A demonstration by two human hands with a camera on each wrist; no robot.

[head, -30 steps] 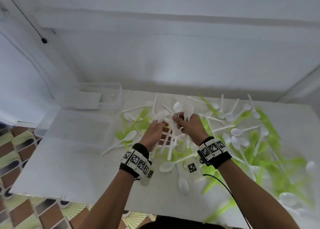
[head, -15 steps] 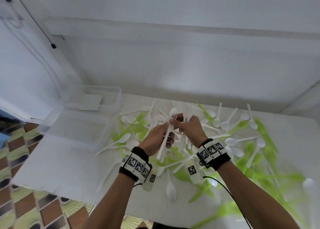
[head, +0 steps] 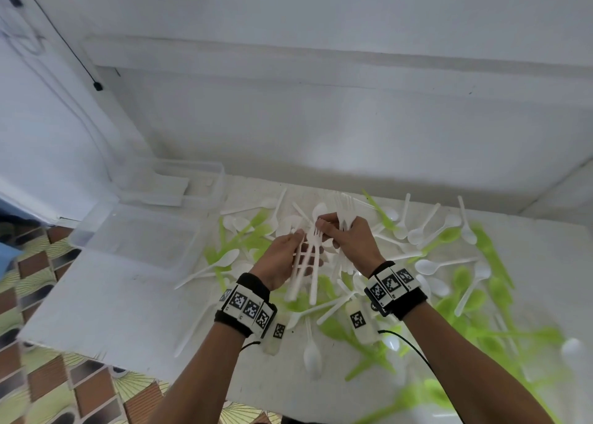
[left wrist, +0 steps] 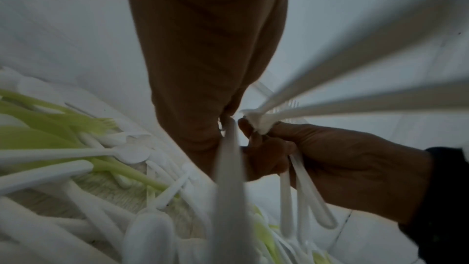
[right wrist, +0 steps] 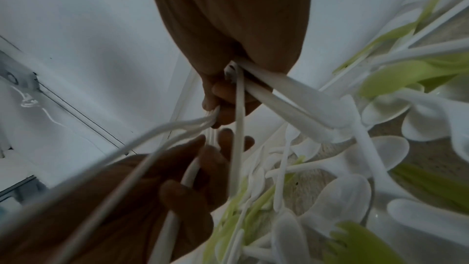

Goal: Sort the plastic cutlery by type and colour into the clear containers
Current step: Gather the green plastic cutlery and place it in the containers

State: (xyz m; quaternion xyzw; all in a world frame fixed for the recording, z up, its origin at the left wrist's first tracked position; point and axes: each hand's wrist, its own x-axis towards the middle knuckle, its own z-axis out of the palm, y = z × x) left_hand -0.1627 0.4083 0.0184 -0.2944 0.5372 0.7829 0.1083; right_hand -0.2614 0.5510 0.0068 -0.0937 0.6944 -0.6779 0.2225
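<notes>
A white wall rises behind a white worktop (head: 106,298) that stands over a patterned tile floor (head: 38,375). On the worktop's far left corner sit the clear containers (head: 138,234), one larger at the near side and another behind it against the wall. To the right of the containers a loose pile of cutlery covers the worktop: white spoons (head: 433,266) and green pieces (head: 487,253) lie crossed over one another, reaching out to the right edge. Above the pile, near the containers' right side, the two hands meet. The left hand (head: 279,260) has its fingers curled round a bunch of white forks (head: 305,263), handles pointing down toward the person. The right hand (head: 353,243) grips a few more white forks and pinches the tined end of one fork in the left hand's bunch with its fingertips (head: 321,223). Both wrists wear black bands with square printed markers (head: 247,308).
</notes>
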